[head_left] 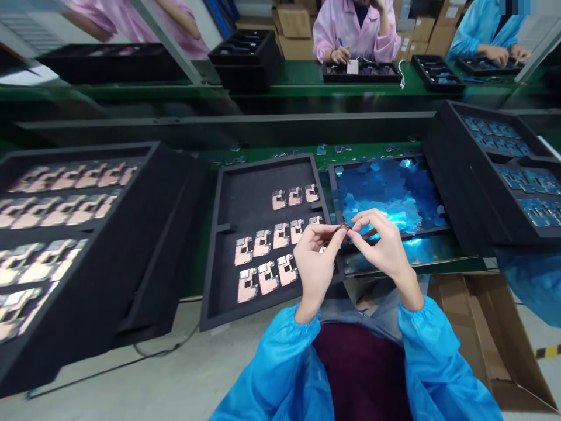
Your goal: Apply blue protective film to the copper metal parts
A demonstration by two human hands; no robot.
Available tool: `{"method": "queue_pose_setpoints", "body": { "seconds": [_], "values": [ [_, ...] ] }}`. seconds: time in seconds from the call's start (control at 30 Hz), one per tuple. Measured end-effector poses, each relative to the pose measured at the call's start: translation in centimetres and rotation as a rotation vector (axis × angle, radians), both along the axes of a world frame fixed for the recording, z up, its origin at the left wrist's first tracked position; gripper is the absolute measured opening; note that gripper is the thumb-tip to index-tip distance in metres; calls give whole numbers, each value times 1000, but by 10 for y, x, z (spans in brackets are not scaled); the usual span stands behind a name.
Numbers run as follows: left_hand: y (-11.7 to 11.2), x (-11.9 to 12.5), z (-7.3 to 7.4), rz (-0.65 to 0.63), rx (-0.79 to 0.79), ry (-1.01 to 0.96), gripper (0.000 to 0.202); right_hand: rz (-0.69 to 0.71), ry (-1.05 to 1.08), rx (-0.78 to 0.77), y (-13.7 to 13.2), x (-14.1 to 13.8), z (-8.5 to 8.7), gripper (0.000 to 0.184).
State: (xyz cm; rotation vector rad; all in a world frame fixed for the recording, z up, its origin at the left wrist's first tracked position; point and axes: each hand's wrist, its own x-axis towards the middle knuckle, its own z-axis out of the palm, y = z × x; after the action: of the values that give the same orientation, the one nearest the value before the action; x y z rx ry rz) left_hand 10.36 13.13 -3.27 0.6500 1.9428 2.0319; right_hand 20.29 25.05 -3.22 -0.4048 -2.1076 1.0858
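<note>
Near the right edge of the black tray, the left hand and the right hand were together, fingertips closed on one small part (mostly hidden). Broad black floor showed at the tray's far left; beyond its far rim lay loose boards.

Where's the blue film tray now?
Head view, right of centre: the blue film tray lies between the coppery board tray and the black stack at right, partly behind the right hand.
</note>
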Motion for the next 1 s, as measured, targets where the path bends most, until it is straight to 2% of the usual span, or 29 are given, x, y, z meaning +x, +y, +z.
{"method": "queue_pose_setpoints", "body": {
  "seconds": [0.2,0.37,0.43,0.5,0.57,0.67,0.77,0.83,1.0],
  "values": [
    [2,7,0,39,10,48,13,-43,-134,-229,-4,2,15,11],
    [2,8,-1,31,54,16,17,-46,-201,-274,-4,1,18,16],
    [2,6,-2,28,65,-46,21,-50,-153,-387,-3,1,15,21],
    [2,2,-3,20,87,-159,27,-57,-72,-542,-3,1,11,31],
    [2,0,-3,6,104,-259,34,-23,-31,-634,-6,2,8,41],
    [0,1,-1,-20,87,-313,36,46,-65,-603,-13,3,6,41],
    [-4,7,3,-43,56,-306,27,42,-83,-539,-18,4,6,33],
    [-7,12,5,-50,39,-277,24,41,-63,-556,-18,5,4,32],
    [-14,14,9,-11,51,-250,22,-76,22,-622,-17,11,3,42]
  ]
}}
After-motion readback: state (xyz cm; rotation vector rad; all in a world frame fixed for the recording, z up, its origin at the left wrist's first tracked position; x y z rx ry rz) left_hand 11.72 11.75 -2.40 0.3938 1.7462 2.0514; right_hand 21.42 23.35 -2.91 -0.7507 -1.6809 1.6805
